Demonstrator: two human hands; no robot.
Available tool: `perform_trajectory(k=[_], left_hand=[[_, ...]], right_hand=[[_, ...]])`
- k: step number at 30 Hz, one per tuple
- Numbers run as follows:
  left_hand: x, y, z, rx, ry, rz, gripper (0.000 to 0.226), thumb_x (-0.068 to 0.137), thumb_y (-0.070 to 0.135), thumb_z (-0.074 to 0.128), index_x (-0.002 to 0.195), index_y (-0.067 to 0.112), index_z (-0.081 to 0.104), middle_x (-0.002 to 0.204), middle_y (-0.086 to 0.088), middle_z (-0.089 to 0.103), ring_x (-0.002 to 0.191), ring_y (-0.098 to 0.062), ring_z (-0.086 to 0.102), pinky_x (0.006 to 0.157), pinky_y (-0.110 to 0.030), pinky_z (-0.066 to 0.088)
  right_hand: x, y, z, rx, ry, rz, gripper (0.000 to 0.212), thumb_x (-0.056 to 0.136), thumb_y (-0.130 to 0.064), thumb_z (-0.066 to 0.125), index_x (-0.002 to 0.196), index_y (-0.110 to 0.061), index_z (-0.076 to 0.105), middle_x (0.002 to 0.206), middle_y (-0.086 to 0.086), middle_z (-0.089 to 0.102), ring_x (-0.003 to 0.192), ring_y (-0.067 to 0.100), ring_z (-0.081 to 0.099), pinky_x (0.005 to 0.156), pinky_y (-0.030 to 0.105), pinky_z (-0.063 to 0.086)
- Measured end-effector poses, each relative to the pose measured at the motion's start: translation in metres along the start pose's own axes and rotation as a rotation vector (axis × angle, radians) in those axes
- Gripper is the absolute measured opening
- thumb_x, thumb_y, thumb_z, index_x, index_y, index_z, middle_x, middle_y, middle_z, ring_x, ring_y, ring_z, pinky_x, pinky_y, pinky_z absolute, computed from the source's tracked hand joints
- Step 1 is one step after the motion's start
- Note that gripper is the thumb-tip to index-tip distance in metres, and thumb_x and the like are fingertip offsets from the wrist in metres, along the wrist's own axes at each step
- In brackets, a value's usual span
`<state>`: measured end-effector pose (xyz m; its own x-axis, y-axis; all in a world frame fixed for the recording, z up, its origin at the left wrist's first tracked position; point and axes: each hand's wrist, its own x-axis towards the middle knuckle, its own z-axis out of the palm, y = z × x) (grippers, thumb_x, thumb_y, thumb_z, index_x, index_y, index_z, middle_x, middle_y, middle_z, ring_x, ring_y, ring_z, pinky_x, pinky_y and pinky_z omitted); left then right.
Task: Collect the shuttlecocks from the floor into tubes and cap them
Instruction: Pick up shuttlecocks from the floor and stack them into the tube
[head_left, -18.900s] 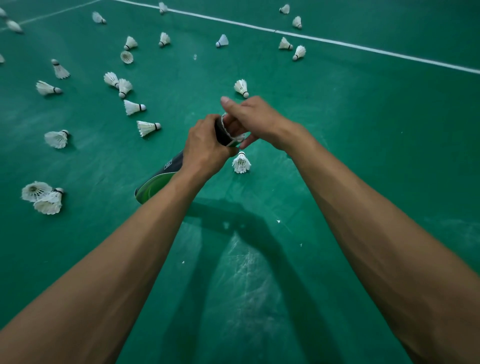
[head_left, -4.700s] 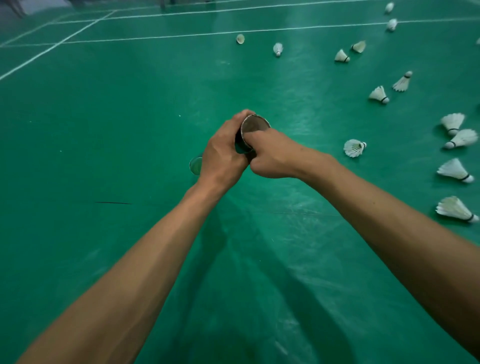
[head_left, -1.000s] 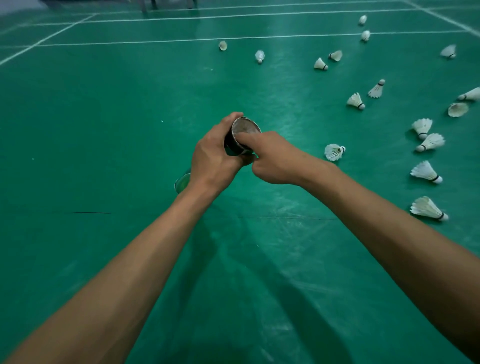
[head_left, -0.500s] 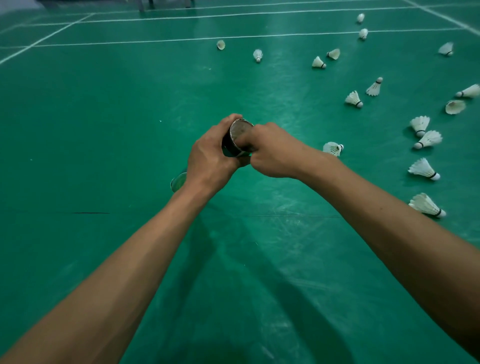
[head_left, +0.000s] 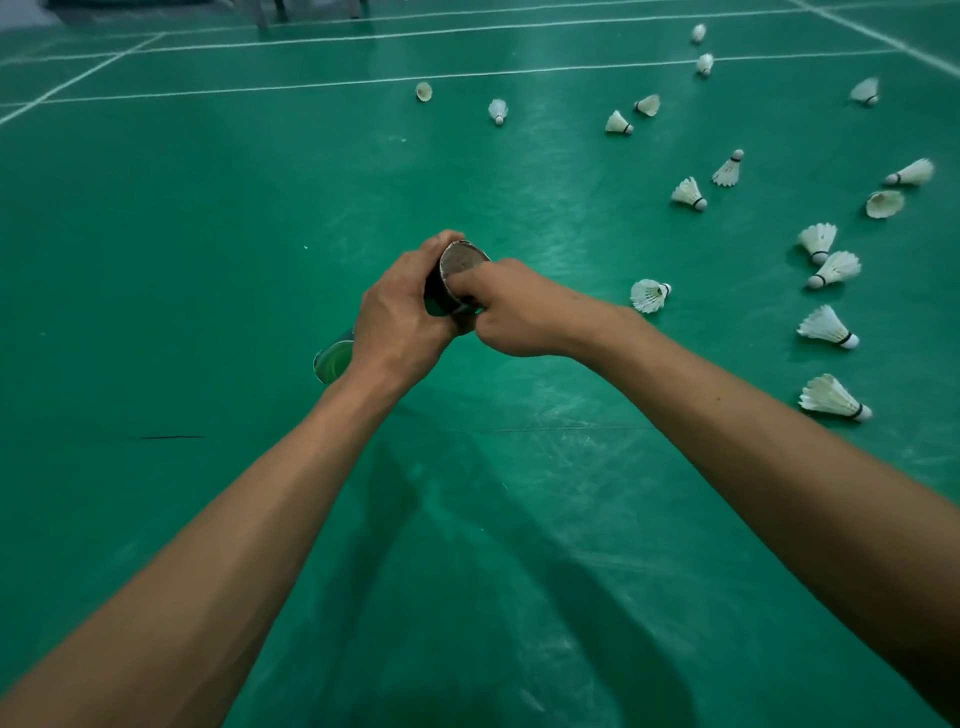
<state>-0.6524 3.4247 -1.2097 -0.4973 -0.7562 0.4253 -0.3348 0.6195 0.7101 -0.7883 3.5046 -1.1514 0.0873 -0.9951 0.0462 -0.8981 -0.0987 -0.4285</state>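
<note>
Two grips share the probably light, crushable shuttlecock tube (head_left: 440, 293): left hand (head_left: 400, 322) wrapped round its upper wall, right hand (head_left: 514, 312) curled on the top rim.

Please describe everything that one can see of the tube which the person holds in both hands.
The tube is a slim cylinder, dark near the top, shiny green at the bottom end. It is held tilted over the floor. The left hand grips its body; the right hand pinches the top rim. The round top face looks grey; cap or opening, I cannot tell.
</note>
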Motion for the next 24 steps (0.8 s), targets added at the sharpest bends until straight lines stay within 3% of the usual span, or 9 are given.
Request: perform_trajectory(k=[3,6,8,10,13,16,18,20,24], left_hand=[[0.002,0.004,0.004,-0.042,0.004,-0.012,0.074,0.061,0.042,0.076,0.133,0.035,0.061,0.117,0.009,0.072,0.107,-0.018,0.069,0.097,-0.044,0.054],[0.008,0.006,0.009,-0.066,0.021,-0.029,0.077,0.06,0.038,0.081,0.134,0.031,0.062,0.116,0.011,0.073,0.106,-0.015,0.07,0.097,-0.04,0.054],[0.012,0.007,0.012,-0.058,0.028,-0.038,0.082,0.06,0.036,0.085,0.137,0.03,0.06,0.119,0.01,0.073,0.108,-0.014,0.07,0.098,-0.038,0.054],[0.015,0.009,0.015,-0.076,0.024,-0.052,0.083,0.059,0.036,0.086,0.138,0.032,0.06,0.119,0.011,0.073,0.107,-0.013,0.07,0.098,-0.038,0.055],[0.02,0.018,0.019,-0.093,0.025,-0.046,0.079,0.059,0.037,0.085,0.134,0.033,0.061,0.115,0.012,0.073,0.101,-0.011,0.07,0.095,-0.037,0.056],[0.022,0.033,0.018,-0.127,0.037,-0.035,0.072,0.062,0.035,0.079,0.132,0.029,0.063,0.107,0.016,0.071,0.089,0.006,0.063,0.089,-0.022,0.053],[0.021,0.044,0.017,-0.154,0.043,-0.028,0.07,0.063,0.042,0.068,0.131,0.028,0.064,0.107,0.016,0.071,0.089,0.011,0.062,0.087,-0.015,0.049],[0.02,0.051,0.017,-0.191,0.045,-0.027,0.069,0.061,0.044,0.059,0.128,0.028,0.065,0.105,0.018,0.071,0.09,0.01,0.063,0.088,-0.014,0.049],[0.019,0.051,0.014,-0.199,0.049,-0.043,0.066,0.059,0.041,0.063,0.124,0.031,0.067,0.098,0.021,0.072,0.087,0.006,0.065,0.088,-0.022,0.054]], right_hand=[[-0.001,0.003,-0.003,0.073,0.146,-0.001,0.021,0.075,-0.001,0.052,0.091,-0.002,0.066,0.073,0.0,0.06,0.074,0.026,0.053,0.057,0.016,0.039],[-0.003,0.002,-0.012,0.174,0.315,0.012,0.029,0.077,-0.003,0.057,0.098,-0.007,0.076,0.092,0.008,0.077,0.087,0.025,0.069,0.079,0.035,0.053],[-0.006,0.003,-0.018,0.216,0.444,0.045,0.035,0.077,-0.011,0.055,0.104,-0.01,0.077,0.099,0.006,0.078,0.093,0.021,0.071,0.084,0.035,0.054],[-0.009,0.005,-0.024,0.201,0.498,0.079,0.041,0.08,-0.014,0.053,0.116,-0.011,0.072,0.114,0.006,0.075,0.106,0.021,0.068,0.096,0.03,0.051],[-0.011,0.01,-0.028,0.183,0.457,0.125,0.055,0.092,-0.023,0.065,0.143,-0.006,0.051,0.145,0.011,0.054,0.134,0.023,0.05,0.108,0.02,0.03],[-0.011,0.015,-0.027,0.2,0.387,0.179,0.075,0.088,-0.038,0.074,0.148,-0.006,0.041,0.15,0.012,0.047,0.137,0.023,0.044,0.105,0.022,0.03],[-0.01,0.016,-0.025,0.193,0.396,0.175,0.072,0.085,-0.036,0.077,0.142,-0.005,0.047,0.14,0.013,0.055,0.129,0.025,0.051,0.095,0.021,0.034],[-0.01,0.015,-0.024,0.179,0.422,0.174,0.064,0.083,-0.034,0.077,0.135,-0.006,0.051,0.13,0.012,0.06,0.12,0.026,0.055,0.089,0.023,0.036],[-0.009,0.013,-0.027,0.177,0.444,0.204,0.059,0.083,-0.037,0.076,0.131,-0.008,0.056,0.122,0.01,0.064,0.112,0.025,0.059,0.091,0.033,0.045]])
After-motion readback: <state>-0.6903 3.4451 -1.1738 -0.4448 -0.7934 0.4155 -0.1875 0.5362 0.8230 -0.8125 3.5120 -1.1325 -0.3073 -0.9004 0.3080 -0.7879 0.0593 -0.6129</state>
